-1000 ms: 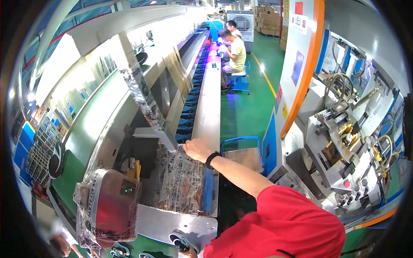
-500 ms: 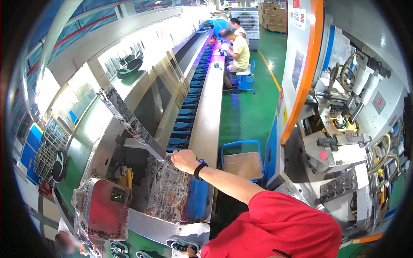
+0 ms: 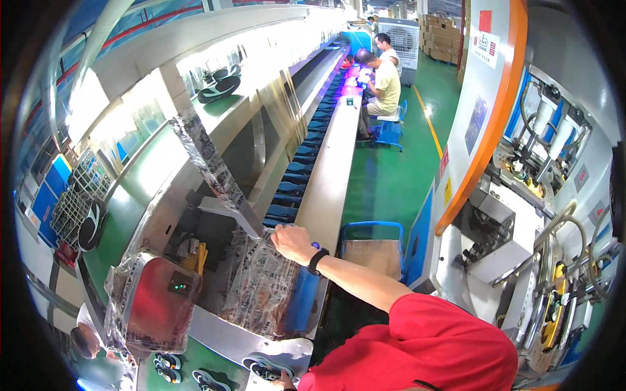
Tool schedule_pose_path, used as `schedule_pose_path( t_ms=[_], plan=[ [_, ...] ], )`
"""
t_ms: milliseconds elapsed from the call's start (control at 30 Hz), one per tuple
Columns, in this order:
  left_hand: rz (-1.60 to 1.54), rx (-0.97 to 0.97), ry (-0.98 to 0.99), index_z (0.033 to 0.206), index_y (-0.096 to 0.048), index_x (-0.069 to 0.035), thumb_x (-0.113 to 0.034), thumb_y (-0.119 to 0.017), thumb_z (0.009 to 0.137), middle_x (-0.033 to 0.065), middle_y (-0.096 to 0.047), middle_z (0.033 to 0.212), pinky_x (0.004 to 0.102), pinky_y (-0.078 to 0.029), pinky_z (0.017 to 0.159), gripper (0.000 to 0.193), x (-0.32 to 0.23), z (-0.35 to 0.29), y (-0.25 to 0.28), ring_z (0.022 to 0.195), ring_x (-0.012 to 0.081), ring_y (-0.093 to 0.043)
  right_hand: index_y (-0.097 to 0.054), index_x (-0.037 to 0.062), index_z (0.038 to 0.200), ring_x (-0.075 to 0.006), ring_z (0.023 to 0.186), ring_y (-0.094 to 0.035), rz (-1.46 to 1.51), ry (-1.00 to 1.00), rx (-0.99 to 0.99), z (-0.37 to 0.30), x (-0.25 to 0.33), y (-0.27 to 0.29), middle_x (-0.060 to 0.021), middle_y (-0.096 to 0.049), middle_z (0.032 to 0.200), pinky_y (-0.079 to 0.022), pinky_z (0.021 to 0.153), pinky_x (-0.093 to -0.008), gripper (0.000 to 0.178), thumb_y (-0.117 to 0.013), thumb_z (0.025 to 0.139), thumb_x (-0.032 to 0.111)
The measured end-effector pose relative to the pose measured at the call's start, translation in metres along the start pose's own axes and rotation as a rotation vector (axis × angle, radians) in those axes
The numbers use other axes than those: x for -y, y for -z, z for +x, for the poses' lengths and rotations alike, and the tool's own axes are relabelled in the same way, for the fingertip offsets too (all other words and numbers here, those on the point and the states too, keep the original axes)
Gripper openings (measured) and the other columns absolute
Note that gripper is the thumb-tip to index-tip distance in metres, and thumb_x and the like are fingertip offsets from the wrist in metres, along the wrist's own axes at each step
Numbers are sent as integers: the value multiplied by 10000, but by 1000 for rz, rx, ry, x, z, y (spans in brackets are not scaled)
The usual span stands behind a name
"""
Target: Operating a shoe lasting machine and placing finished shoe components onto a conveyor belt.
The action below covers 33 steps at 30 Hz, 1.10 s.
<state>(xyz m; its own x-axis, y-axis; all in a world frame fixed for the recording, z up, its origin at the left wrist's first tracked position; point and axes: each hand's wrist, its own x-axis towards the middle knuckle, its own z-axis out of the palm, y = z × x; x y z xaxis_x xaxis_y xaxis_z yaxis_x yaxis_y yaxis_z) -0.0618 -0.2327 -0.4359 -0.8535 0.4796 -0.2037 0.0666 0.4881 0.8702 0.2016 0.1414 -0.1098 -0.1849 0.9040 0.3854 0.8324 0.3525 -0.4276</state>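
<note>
My right hand (image 3: 293, 244), with a dark band at its wrist, reaches out over the near end of a conveyor. Its fingers are curled at the top edge of a plastic-wrapped panel (image 3: 255, 287), close to the tip of a grey metal bar (image 3: 244, 220). What these fingers hold, if anything, is hidden. At the lower edge, my left hand (image 3: 285, 379) is partly cut off, its fingers closed on the end of a dark-and-white sneaker (image 3: 261, 366). That sneaker is on a pale ledge (image 3: 287, 350).
Dark blue shoe-shaped pieces (image 3: 295, 184) line the conveyor. More sneakers (image 3: 167, 367) lie on a green surface, near another person (image 3: 86, 339). A red box (image 3: 160, 303) in plastic stands left. Right are a blue-framed cart (image 3: 372, 254) and a large machine (image 3: 508, 228). Seated workers (image 3: 385, 81) are farther off.
The whole view has shifted and tilted, so the conveyor and machine sit differently in it. My right hand stays by the wrapped panel, my left on the sneaker.
</note>
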Motion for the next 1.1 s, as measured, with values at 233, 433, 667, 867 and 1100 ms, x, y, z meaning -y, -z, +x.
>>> schedule_pose_path(
  t_ms=[233, 433, 667, 867, 1100],
  plan=[
    [4, -8, 28, 1309, -399, 73, -49, -735, 698, 233, -579, 1171, 441, -474, 941, 708, 45, 34, -12, 1052, 358, -594, -588, -14, 810, -361, 637, -656, -29, -13, -63, 1, -2, 8, -189, -637, 656, -522, 579, -467, 308, -518, 935, 259],
    [-351, 1, 97, 1250, -447, 45, -35, -748, 635, 187, -616, 1110, 404, -502, 897, 689, 74, 40, 19, 986, 295, -622, -625, 5, 851, -421, 736, -631, 49, -78, 116, -2, 32, -9, -236, -650, 791, -477, 645, -523, 347, -530, 930, 330],
    [145, 40, 314, 1253, -468, -97, -312, -814, 624, 184, -666, 1049, 437, -494, 893, 749, -25, 24, 27, 994, 366, -651, -687, 20, 992, -221, 808, -682, 167, -50, -241, -18, -7, 3, -133, -712, 883, -526, 736, -324, 151, -647, 857, 72],
    [-61, 60, 438, 1226, -551, -99, -334, -825, 613, 168, -683, 1033, 423, -523, 860, 711, 0, 63, 28, 986, 333, -662, -672, -4, 970, -230, 887, -662, 191, 395, -319, 48, 127, 75, -121, -701, 954, -499, 831, -340, 112, -620, 871, 5],
    [-614, 168, 497, 679, -642, -28, -165, -715, 744, 79, -608, 592, 356, -393, 342, 168, -108, 183, 87, 447, 188, -579, -632, 35, 1202, -284, 1152, -609, -86, 1171, -215, 188, 341, 89, -133, -642, 1229, -475, 977, -376, 397, -663, 811, -21]
  ],
)
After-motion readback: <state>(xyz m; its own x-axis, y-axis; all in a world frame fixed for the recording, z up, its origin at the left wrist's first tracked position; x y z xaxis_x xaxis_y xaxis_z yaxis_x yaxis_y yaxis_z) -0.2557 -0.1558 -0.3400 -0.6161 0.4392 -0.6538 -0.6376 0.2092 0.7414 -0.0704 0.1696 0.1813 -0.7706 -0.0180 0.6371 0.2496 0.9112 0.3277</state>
